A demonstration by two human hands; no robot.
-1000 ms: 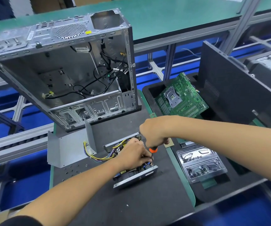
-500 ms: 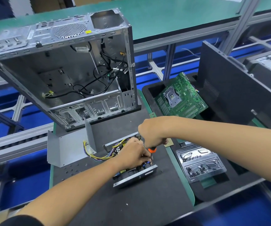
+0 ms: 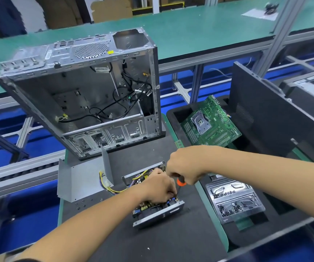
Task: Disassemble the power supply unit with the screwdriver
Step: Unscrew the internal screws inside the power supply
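The screwdriver (image 3: 180, 183) is gripped upright by the right hand (image 3: 185, 164), while the opened power supply unit (image 3: 155, 210) is steadied under the left hand's (image 3: 159, 187) curled fingers at six o'clock on the bench (image 3: 180, 241).

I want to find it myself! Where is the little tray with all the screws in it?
Start at the big open grey metal computer case at the back, then go right to the green circuit board in the black foam. Just nearer than that board, under the right forearm, lies the shiny clear plastic tray. It alone holds piles of tiny dark screws in its compartments.
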